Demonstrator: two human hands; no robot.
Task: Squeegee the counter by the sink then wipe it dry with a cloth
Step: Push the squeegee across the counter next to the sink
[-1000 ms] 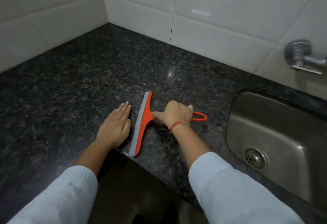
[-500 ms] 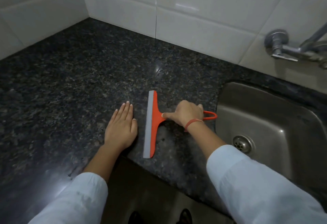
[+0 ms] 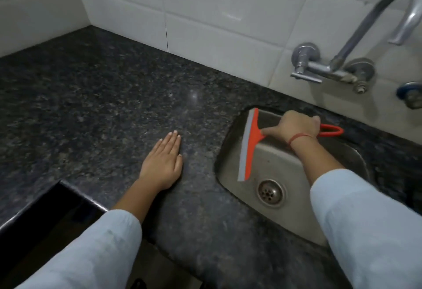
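The right hand point(image 3: 294, 129) grips the orange squeegee point(image 3: 249, 145) by its handle, holding it over the steel sink point(image 3: 285, 170), blade apparently near the left wall. The left hand point(image 3: 163, 165) lies flat, open, on the dark granite desk point(image 3: 102, 106).

At centre right, the right hand point(image 3: 294, 129) grips the orange squeegee point(image 3: 250, 145) by its handle, blade over the steel sink point(image 3: 285, 170). The left hand point(image 3: 163, 165) lies flat on the dark granite counter point(image 3: 102, 97) at centre. A tap point(image 3: 338, 65) juts from the white tiles at upper right.
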